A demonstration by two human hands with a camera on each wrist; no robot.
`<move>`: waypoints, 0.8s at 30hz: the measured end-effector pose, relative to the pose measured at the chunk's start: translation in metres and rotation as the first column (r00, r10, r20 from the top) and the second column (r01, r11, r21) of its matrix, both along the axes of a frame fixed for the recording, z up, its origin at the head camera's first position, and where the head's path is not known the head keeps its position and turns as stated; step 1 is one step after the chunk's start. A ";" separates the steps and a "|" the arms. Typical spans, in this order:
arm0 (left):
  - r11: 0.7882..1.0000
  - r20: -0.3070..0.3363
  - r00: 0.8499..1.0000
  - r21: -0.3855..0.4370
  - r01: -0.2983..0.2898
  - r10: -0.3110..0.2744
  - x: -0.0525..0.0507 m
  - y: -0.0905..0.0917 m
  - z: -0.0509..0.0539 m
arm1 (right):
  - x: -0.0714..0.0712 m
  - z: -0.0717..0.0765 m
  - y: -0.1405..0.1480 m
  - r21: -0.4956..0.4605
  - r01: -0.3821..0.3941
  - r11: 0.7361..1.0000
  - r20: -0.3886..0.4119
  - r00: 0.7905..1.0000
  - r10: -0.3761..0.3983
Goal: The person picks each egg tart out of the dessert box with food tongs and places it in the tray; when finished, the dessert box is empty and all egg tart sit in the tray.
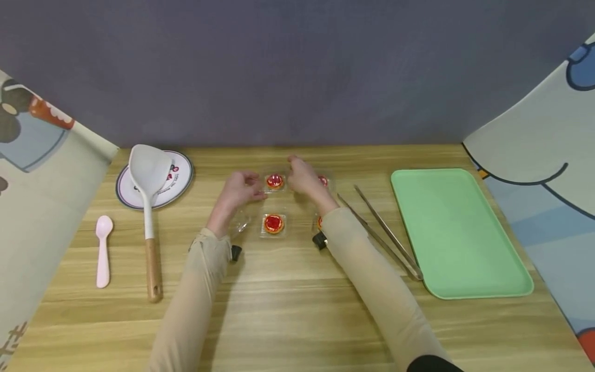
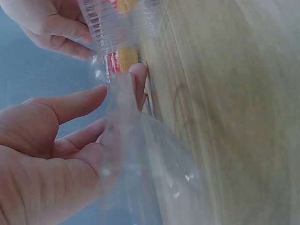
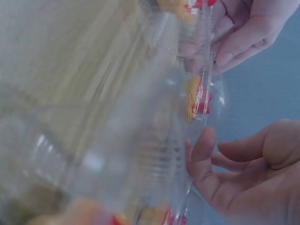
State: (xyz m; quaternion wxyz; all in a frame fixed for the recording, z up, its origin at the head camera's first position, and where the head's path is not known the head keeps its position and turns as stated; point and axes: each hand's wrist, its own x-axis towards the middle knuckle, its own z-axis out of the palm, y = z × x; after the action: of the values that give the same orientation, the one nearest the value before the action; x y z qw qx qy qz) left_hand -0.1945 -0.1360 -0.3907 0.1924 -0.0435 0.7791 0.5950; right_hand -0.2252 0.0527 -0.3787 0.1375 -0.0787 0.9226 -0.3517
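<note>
In the head view, a small clear container with a red-topped tart (image 1: 275, 181) lies between the two hands. My left hand (image 1: 238, 192) is at its left side; in the left wrist view that hand (image 2: 56, 150) has relaxed fingers, one fingertip against the container's edge by a tart (image 2: 126, 59). My right hand (image 1: 308, 181) is at the other side, partly covering another tart (image 1: 323, 180). Seen from the right wrist, its fingers (image 3: 204, 150) are loosely bent beside a packed tart (image 3: 198, 99), thumb apart; exact contact is unclear.
Nearer me are a tart (image 1: 273, 223) in clear plastic, a clear lid (image 1: 240, 222) and a tart partly behind the right sleeve. Tongs (image 1: 388, 232) and a green tray (image 1: 460, 232) lie right. On the left are a plate (image 1: 181, 183), a white turner (image 1: 147, 170) and a pink spoon (image 1: 103, 253).
</note>
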 end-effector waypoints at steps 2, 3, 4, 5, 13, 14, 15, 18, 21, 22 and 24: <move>1.000 0.007 1.000 0.007 -0.002 0.002 -0.001 0.000 -0.001 | -0.001 -0.001 -0.002 0.011 0.001 1.000 0.007 1.000 -0.001; 1.000 0.010 1.000 0.013 -0.003 0.003 -0.001 0.000 -0.001 | -0.002 -0.001 -0.004 0.015 0.004 1.000 0.014 1.000 -0.004; 1.000 0.014 1.000 0.021 -0.007 0.007 -0.002 0.000 -0.002 | -0.002 -0.002 -0.005 0.017 0.005 1.000 0.021 1.000 -0.005; 1.000 0.018 1.000 0.027 -0.010 0.009 -0.002 0.000 -0.002 | -0.002 -0.002 -0.006 0.020 0.005 1.000 0.027 1.000 -0.005; 0.999 0.044 0.999 0.044 -0.024 0.022 -0.003 0.001 -0.002 | -0.004 -0.005 -0.008 0.067 -0.011 0.998 0.051 0.999 0.007; 0.999 0.046 0.999 0.044 -0.025 0.023 -0.003 0.001 -0.002 | -0.004 -0.005 -0.007 0.058 -0.004 0.998 0.060 0.998 0.001; 0.999 0.048 0.999 0.043 -0.025 0.023 -0.004 0.001 -0.002 | -0.004 -0.005 -0.007 0.047 0.001 0.999 0.070 0.998 -0.005; 0.998 0.055 0.998 0.051 -0.032 0.029 -0.004 0.000 -0.002 | -0.005 -0.005 -0.005 0.013 0.014 1.000 0.081 0.997 -0.015; 0.998 0.057 0.998 0.053 -0.035 0.032 -0.005 0.000 -0.002 | -0.005 -0.005 -0.003 -0.006 0.002 1.000 0.068 0.998 -0.001; 0.998 0.057 0.998 0.057 -0.036 0.033 -0.005 0.000 -0.002 | -0.006 -0.005 -0.002 -0.017 -0.005 1.000 0.063 0.998 0.006; 0.997 0.058 0.998 0.062 -0.038 0.034 -0.004 -0.001 -0.002 | -0.006 -0.005 0.000 -0.044 -0.020 0.999 0.058 0.998 0.023</move>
State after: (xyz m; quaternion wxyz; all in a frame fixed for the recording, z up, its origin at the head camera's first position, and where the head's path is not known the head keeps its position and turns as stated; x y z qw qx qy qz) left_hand -0.1988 -0.1366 -0.3930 0.2051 -0.0683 0.7533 0.6212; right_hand -0.2315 0.0526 -0.3839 0.1665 -0.0814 0.9095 -0.3721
